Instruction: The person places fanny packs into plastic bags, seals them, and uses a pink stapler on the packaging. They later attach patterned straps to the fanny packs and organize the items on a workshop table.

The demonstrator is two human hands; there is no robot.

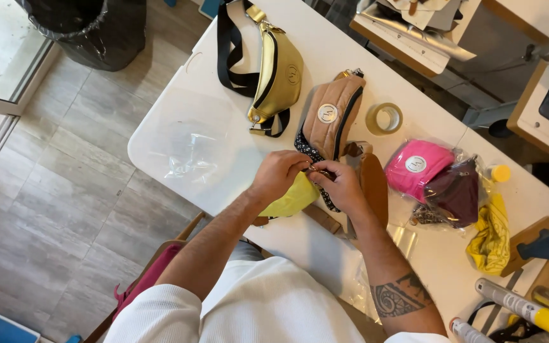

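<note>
Both hands meet at the middle of the white table point(376, 57). My left hand point(277, 174) and my right hand point(339, 184) pinch a small metal clasp and a black dotted strap between their fingertips. The strap belongs to a tan waist bag point(332, 114) with a round white badge, lying just beyond the hands. A yellow cloth bag point(293, 200) lies under my left hand. A brown leather piece point(374, 184) sits right of my right hand.
A gold waist bag point(281, 73) with a black strap lies at the far side. A clear plastic bag point(189, 146) lies left. A tape roll point(384, 118), wrapped pink bag point(416, 166) and maroon bag point(455, 194), yellow cloth point(490, 235) and spray cans point(525, 309) sit right. A black bin point(87, 28) stands on the floor.
</note>
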